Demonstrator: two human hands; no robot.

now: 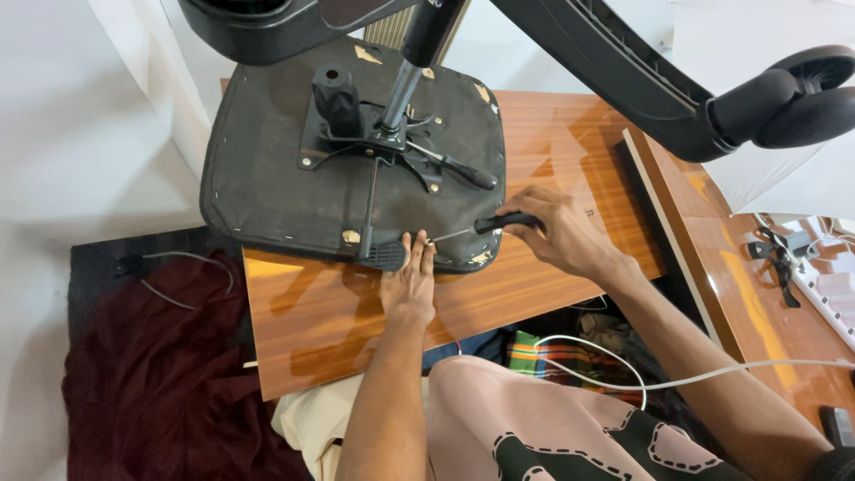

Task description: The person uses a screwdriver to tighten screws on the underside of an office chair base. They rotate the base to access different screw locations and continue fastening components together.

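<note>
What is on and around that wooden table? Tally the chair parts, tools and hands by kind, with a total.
Upturned black padded chair seat: 1
Black wheeled chair base: 1
Black-handled metal screwdriver: 1
Bare hands: 2, left hand and right hand
White cable: 1
Total: 6

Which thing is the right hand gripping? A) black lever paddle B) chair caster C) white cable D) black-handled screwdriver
D: the right hand is closed around the black handle of a screwdriver, whose shaft points at the edge of the upturned seat base, while the left hand lies flat on the wooden board with its fingertips at that edge.
</note>
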